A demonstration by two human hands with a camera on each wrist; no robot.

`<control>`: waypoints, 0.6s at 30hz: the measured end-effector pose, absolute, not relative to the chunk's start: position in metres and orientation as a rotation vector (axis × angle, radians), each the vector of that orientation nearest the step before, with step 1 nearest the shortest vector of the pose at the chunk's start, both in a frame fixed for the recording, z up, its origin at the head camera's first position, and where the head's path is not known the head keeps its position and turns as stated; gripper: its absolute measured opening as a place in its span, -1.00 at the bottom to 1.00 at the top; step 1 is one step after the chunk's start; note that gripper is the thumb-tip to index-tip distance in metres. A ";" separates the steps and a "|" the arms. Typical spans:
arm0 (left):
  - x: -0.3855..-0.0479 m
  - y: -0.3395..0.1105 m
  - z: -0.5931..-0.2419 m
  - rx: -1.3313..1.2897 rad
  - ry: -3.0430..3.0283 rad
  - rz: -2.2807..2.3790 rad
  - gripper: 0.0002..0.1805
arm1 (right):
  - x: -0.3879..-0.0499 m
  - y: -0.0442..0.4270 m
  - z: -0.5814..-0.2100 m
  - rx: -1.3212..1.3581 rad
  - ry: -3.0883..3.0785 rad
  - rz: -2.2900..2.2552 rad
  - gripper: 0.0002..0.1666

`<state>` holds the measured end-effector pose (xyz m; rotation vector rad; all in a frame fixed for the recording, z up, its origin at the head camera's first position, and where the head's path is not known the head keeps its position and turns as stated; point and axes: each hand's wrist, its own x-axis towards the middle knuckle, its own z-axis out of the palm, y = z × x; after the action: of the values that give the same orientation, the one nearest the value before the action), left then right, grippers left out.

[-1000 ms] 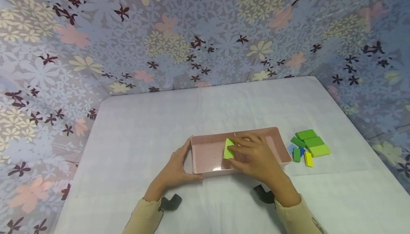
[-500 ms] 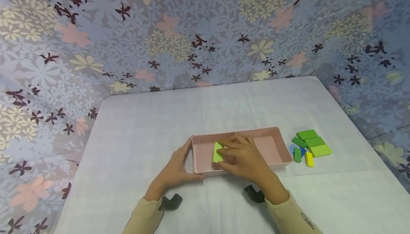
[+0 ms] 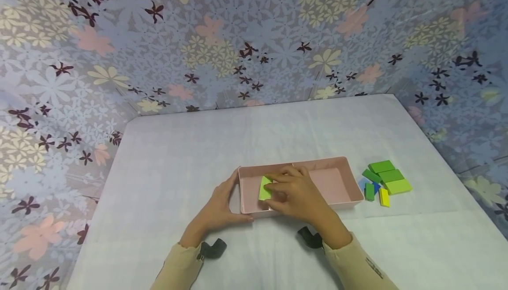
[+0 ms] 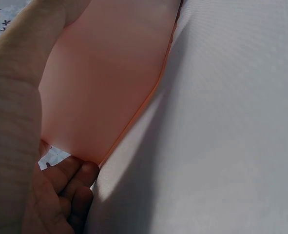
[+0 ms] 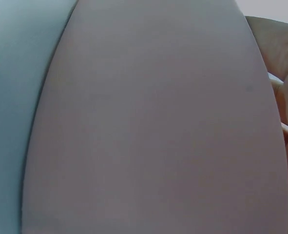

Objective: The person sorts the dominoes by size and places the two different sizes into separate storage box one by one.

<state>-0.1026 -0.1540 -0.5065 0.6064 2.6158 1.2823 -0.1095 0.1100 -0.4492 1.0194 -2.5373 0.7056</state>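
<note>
The pink box (image 3: 333, 202) lies lengthwise on the white table, with a low divider near its middle. My left hand (image 3: 217, 206) grips its left end, thumb along the near side; in the left wrist view, fingers of the left hand (image 4: 68, 195) touch the corner of the pink wall (image 4: 100, 87). My right hand (image 3: 297, 193) pinches a lime-green block (image 3: 265, 188) inside the left part of the box. The right wrist view is mostly filled by the pink wall (image 5: 153, 122), with part of the right hand (image 5: 280, 87) at the right edge.
Right of the box lies a group of flat blocks: green ones (image 3: 382, 166), a lime one (image 3: 398, 186), a yellow one (image 3: 384, 197) and blue pieces partly covered. Patterned cloth (image 3: 254, 38) hangs behind the white table (image 3: 190, 148).
My right hand has moved left within the box, carrying the lime-green block from near the divider into the left part. The left hand keeps its grip in place.
</note>
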 end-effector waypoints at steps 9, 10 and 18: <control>-0.103 -0.154 -0.505 0.604 2.614 1.279 0.48 | -0.113 0.101 -0.450 1.043 -2.574 0.709 -0.64; -0.102 -0.154 -0.505 0.600 2.612 1.283 0.48 | -0.113 0.100 -0.450 1.052 -2.571 0.708 -0.65; -0.101 -0.154 -0.505 0.563 2.593 1.287 0.47 | -0.115 0.094 -0.448 1.093 -2.589 0.700 -0.72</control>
<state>-0.1011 -0.1544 -0.5050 0.5630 2.5928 1.2867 -0.1154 0.0939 -0.4482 1.0925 -2.5891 0.6997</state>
